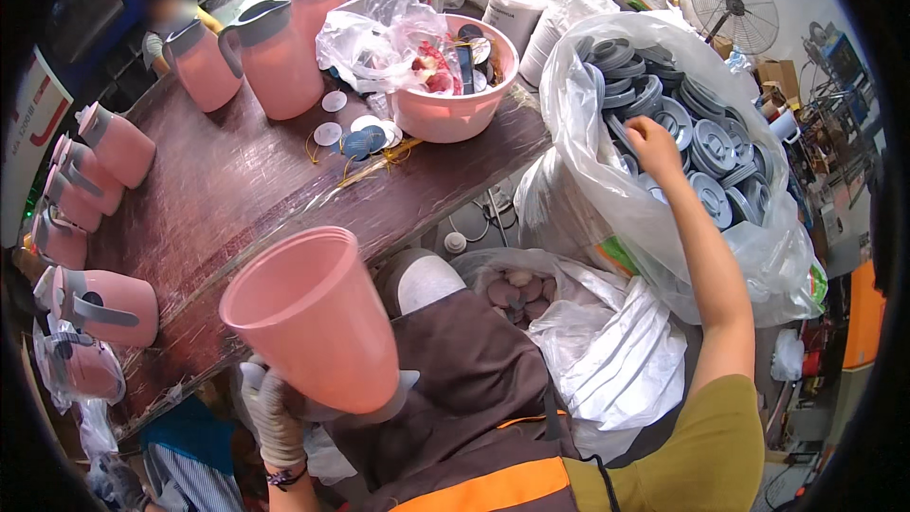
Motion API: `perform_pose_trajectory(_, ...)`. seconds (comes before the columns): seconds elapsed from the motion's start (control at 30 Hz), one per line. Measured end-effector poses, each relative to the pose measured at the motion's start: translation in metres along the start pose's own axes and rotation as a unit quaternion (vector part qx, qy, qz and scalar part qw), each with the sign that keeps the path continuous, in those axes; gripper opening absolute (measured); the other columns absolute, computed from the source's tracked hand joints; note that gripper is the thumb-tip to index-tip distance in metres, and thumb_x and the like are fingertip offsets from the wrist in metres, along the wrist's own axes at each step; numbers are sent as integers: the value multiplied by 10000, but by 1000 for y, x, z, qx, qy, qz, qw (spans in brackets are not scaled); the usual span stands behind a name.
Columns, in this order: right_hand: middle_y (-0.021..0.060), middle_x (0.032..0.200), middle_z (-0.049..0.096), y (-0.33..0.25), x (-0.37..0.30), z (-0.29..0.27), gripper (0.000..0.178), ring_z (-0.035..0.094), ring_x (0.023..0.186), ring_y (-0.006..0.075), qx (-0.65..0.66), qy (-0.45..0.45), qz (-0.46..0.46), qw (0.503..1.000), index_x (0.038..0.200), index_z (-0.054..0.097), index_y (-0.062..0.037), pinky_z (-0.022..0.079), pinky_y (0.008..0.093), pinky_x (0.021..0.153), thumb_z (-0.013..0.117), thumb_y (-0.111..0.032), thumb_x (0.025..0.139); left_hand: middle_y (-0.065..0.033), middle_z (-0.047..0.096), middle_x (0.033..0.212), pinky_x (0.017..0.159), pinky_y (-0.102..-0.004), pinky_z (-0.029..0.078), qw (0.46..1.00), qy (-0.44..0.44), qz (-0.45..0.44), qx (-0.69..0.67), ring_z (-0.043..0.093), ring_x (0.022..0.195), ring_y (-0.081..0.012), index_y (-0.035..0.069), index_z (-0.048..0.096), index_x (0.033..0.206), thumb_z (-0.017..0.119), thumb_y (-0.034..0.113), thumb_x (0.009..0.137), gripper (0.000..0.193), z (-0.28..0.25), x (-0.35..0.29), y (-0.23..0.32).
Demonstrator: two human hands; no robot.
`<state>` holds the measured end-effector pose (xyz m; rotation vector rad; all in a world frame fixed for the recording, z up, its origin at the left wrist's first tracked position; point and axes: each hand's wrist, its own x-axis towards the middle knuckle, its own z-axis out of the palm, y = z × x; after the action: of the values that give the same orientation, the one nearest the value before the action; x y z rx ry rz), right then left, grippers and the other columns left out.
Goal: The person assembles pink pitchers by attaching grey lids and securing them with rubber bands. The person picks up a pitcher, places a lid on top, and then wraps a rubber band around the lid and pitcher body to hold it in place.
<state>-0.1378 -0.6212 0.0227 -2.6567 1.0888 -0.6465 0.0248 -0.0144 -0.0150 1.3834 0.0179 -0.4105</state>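
Note:
My left hand [273,414], in a pale glove, holds a pink plastic jug [318,318] over my lap. The jug's wide open end tilts up and to the left, and a grey part shows at its lower end. My bare right hand [656,146] reaches into a large clear plastic bag [573,166] full of round grey lids [713,147]. Its fingers are curled closed at the edge of a grey lid [618,133] near the bag's left side; the fingertips are partly hidden.
On the brown table [204,185] stand pink jugs with grey tops [277,62], several more lining its left edge. A pink basin [445,118] holds discs and plastic wrap. White sacks [517,0], a fan [732,2] and an open bag of pinkish discs [607,351] surround me. Another person [156,43] is beyond the table.

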Motion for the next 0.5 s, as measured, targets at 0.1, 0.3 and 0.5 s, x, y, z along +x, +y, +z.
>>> perform_pose_trajectory(0.1,191,1051,673,98,9,5,356,642,1008,346,-217,-180,184,942,1054,682,-72,510,445,845,616,-288,779,20,603,769,571,-200,408,995,12,-3,99,528,650,-58,42,625,942,683,153,858,151,14,-14,-6)
perform_pose_trajectory(0.3,171,1240,619,125,-16,13,521,609,1132,325,-322,-212,252,888,1134,656,-57,494,458,920,752,-378,734,15,615,777,620,-204,415,983,27,-39,179,511,688,-52,34,640,869,700,93,834,91,31,-48,-18)
perform_pose_trajectory(0.5,162,1016,611,92,-16,-7,273,603,955,366,-198,-6,91,976,957,609,-62,486,461,800,718,-207,753,31,572,685,467,-188,362,985,-17,-46,163,466,531,-26,35,617,905,672,96,867,91,55,-54,-23)
